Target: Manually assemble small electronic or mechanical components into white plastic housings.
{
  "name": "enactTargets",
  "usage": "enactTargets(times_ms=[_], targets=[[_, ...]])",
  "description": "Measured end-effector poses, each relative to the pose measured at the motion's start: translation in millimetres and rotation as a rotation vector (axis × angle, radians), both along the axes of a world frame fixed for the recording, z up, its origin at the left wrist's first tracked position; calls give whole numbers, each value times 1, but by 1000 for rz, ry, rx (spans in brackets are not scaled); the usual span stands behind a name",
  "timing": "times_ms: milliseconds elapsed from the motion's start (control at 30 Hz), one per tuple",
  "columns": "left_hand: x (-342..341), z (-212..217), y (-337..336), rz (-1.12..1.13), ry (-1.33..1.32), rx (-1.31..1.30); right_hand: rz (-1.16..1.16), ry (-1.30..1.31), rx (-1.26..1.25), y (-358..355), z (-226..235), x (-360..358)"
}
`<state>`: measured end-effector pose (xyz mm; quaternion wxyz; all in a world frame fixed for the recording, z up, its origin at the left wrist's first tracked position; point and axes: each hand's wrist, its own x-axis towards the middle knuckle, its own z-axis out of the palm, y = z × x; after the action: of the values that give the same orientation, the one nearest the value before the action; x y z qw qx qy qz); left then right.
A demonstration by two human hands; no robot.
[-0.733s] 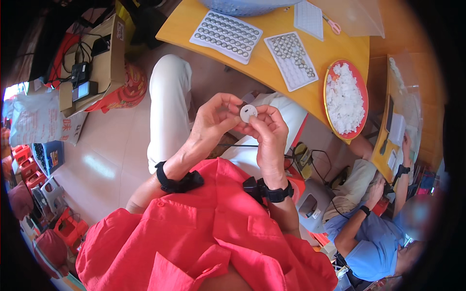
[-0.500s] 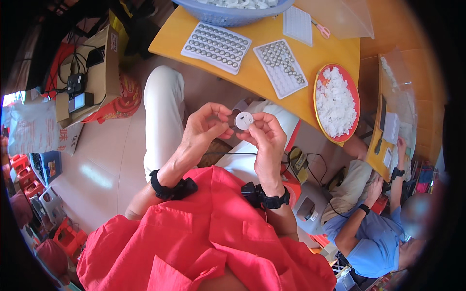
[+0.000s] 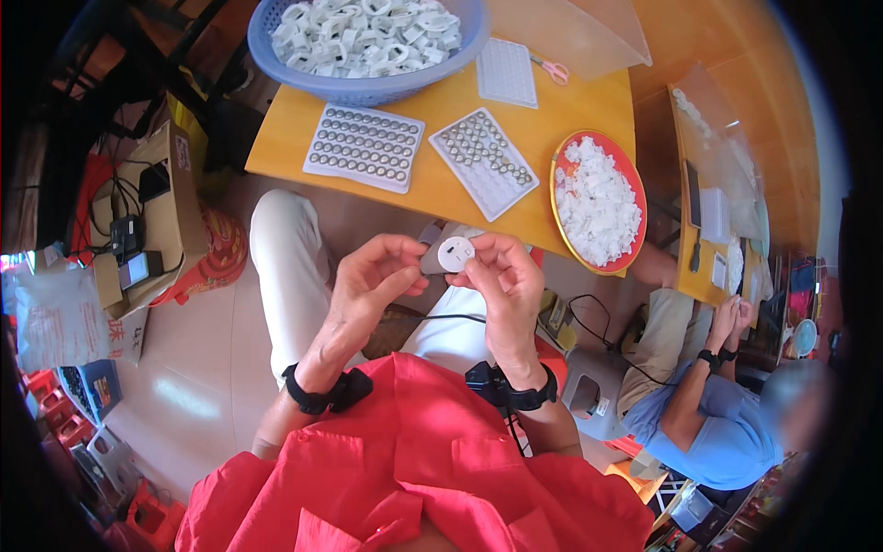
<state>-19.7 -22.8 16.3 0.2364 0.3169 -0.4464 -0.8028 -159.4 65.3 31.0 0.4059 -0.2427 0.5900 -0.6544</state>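
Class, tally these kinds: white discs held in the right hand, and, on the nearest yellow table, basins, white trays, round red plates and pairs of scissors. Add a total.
White disc in the right hand: 1
Blue basin: 1
White trays: 3
Round red plate: 1
Pair of scissors: 1
Total: 7

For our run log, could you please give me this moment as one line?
right hand: holds white disc | left hand: beside disc, grip unclear | table: basin, trays, plate

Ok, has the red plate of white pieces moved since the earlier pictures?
No: against the table, the red plate keeps its place at the right-hand edge; only the camera's view shifted.
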Motion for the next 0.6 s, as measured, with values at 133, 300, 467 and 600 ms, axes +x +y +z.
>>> enactTargets(times_ms=[133,300,467,600], targets=[[-9,1,0,-14,77,-20,-2,35,-22,-3,3,10],[-10,3,4,9,84,-33,24,79,-34,0,3,13],[-10,3,12,38,97,-54,19,78,-30,5,5,16],[-10,2,21,75,46,-185,34,160,-54,12,3,20]])
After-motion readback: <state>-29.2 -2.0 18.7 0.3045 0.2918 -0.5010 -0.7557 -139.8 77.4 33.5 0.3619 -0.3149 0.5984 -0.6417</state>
